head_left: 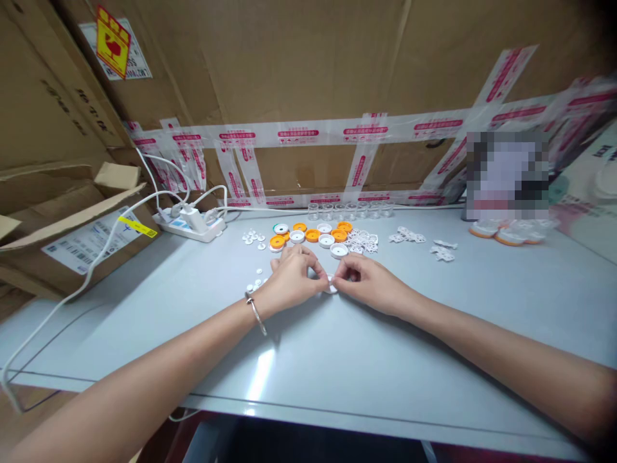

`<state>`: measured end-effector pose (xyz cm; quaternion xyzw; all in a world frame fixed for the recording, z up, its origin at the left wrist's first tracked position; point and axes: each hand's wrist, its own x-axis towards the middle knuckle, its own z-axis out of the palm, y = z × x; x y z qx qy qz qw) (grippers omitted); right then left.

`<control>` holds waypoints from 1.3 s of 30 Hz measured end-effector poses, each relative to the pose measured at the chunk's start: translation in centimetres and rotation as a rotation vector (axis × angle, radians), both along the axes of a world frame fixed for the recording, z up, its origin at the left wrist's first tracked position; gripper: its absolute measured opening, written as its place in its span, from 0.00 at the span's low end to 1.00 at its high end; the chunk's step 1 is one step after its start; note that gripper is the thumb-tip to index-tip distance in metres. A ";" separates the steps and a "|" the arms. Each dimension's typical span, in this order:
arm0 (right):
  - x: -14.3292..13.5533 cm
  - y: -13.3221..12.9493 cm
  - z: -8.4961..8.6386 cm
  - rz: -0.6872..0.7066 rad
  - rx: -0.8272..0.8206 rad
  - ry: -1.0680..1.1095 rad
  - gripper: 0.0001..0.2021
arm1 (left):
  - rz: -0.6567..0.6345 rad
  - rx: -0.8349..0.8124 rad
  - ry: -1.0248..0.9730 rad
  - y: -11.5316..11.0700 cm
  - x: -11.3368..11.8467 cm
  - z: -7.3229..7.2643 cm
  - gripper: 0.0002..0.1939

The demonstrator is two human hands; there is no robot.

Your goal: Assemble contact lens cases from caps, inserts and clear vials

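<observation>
Both hands meet over the middle of the table at a small round white plastic piece (330, 287). My left hand (299, 276), with a bracelet at the wrist, pinches its left side. From the right, the fingertips of my right hand (361, 280) close on the same piece, and fingers cover much of it. Just beyond lie orange round caps (313, 236) and white round caps (339, 251). White lattice-like pieces (362, 241) are heaped beside them. Small white knob-like parts (250, 238) lie to the left, with more near my left wrist.
Clear cups (328, 212) line the back of the table. Further white cut-out pieces (407, 235) lie right. A white power strip (190, 224) with cables sits back left, beside an open cardboard box (72, 225). Orange-based items (511, 233) stand back right. A large taped carton (289, 71) rises behind.
</observation>
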<state>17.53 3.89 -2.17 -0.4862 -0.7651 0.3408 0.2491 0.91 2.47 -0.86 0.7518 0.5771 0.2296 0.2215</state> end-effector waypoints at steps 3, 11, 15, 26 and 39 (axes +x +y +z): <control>0.1 0.1 -0.1 -0.003 -0.039 0.026 0.07 | -0.031 0.038 -0.016 0.0 -0.2 0.1 0.05; 1.4 0.1 0.6 0.076 0.010 0.079 0.11 | -0.310 0.220 -0.009 -0.3 -2.4 0.7 0.06; 1.6 0.0 0.3 0.169 0.229 0.002 0.12 | -0.397 0.219 -0.014 -0.3 -2.7 0.0 0.07; 1.5 -0.1 -0.5 0.212 0.246 0.105 0.06 | -0.487 0.279 0.021 0.0 -2.9 -0.6 0.11; 1.6 0.0 -1.0 0.254 0.421 0.033 0.08 | -0.484 0.321 0.102 -0.1 -2.8 -1.0 0.14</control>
